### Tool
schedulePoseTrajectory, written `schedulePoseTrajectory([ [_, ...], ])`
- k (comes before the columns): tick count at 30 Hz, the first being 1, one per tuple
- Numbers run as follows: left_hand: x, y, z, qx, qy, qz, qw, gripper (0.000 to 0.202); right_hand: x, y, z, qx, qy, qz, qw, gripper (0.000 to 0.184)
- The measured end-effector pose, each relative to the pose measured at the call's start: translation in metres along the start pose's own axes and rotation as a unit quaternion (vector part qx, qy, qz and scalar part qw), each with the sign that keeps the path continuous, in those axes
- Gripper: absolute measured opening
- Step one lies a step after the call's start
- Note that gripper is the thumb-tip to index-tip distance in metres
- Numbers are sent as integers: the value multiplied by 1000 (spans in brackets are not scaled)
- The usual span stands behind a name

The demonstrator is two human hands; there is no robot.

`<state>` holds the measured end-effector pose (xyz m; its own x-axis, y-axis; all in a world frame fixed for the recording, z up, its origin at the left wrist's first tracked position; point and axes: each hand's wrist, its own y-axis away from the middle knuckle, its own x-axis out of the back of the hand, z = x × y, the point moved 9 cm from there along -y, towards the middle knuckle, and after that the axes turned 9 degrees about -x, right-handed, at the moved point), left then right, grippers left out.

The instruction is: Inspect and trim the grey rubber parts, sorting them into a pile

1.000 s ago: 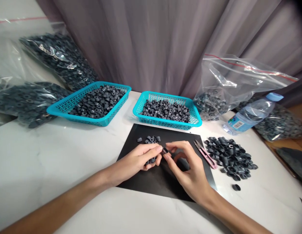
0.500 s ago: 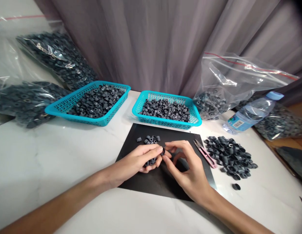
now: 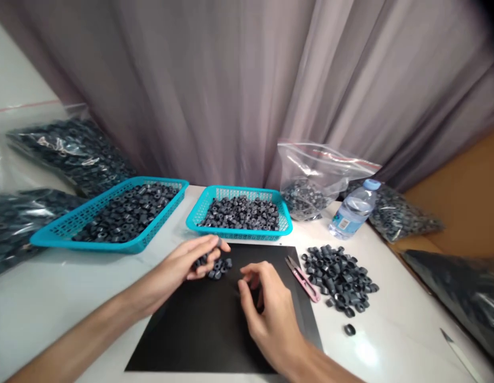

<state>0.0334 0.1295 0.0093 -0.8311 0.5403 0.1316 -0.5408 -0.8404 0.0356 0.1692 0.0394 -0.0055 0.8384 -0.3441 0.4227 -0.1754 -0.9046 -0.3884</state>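
My left hand (image 3: pixel 194 260) is closed around several small dark grey ring-like plastic parts. One grey part (image 3: pixel 219 242) is pinched between its thumb and index finger, while others (image 3: pixel 199 260) sit in the curled fingers. Just beyond it, a small cluster of the same kind of parts (image 3: pixel 220 268) lies at the back of the black mat (image 3: pixel 207 324). My right hand (image 3: pixel 266 303) hovers over the mat's right side, fingers curved and thumb apart from the index finger. Nothing shows between those fingertips; its inner palm is hidden.
Two blue baskets (image 3: pixel 139 244) (image 3: pixel 239 234) full of grey parts stand behind. Pink thread snips (image 3: pixel 304 279) lie at the mat's right edge, beside a heap of dark rings (image 3: pixel 338 276). A water bottle (image 3: pixel 352 213), filled plastic bags (image 3: pixel 306 197) and a pointed blade (image 3: pixel 458 351) lie around.
My hands have come apart: the left moved away toward the near basket with the part pinched, the right let go and drew back. The camera view has tilted up and shifted right.
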Motion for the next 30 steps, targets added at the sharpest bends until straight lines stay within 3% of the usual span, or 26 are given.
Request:
schedulePoseTrajectory([
  [3, 8, -37, 61, -127, -133, 29, 982, 40, -4, -5, 9, -33, -7, -3, 999, 9],
  [5, -10, -63, 117, -253, -253, 20, 934, 35, -8, -7, 13, -48, -11, -15, 999, 8],
  [8, -55, -102, 196, -411, -411, 47, 812, 37, -12, -9, 14, -52, -15, -26, 998, 6],
  [10, -93, -135, 229, -455, -534, 43, 711, 41, -13, -10, 13, -48, -18, -27, 998, 6],
  [11, -112, -155, 234, -437, -602, 8, 668, 43, -13, -10, 13, -46, -19, -26, 998, 7],
  [12, -126, -173, 239, -423, -624, -22, 657, 41, -14, -11, 12, -45, -17, -26, 998, 7],
  [15, -153, -208, 241, -374, -660, -107, 643, 24, -16, -12, 12, -46, -5, -27, 999, 9],
  [18, -165, -210, 241, -368, -666, -131, 635, 28, -19, -13, 12, -52, -1, -31, 998, 9],
  [21, -173, -196, 242, -383, -655, -129, 639, 44, -22, -14, 14, -62, -2, -39, 997, 9],
  [23, -177, -195, 235, -348, -659, -152, 649, 42, -24, -14, 15, -65, 1, -42, 997, 9],
  [27, -178, -213, 208, -189, -688, -200, 671, 27, -25, -16, 14, -60, 0, -47, 997, 8],
  [30, -178, -224, 191, -87, -693, -217, 682, 31, -25, -16, 12, -50, 3, -53, 997, 9],
])
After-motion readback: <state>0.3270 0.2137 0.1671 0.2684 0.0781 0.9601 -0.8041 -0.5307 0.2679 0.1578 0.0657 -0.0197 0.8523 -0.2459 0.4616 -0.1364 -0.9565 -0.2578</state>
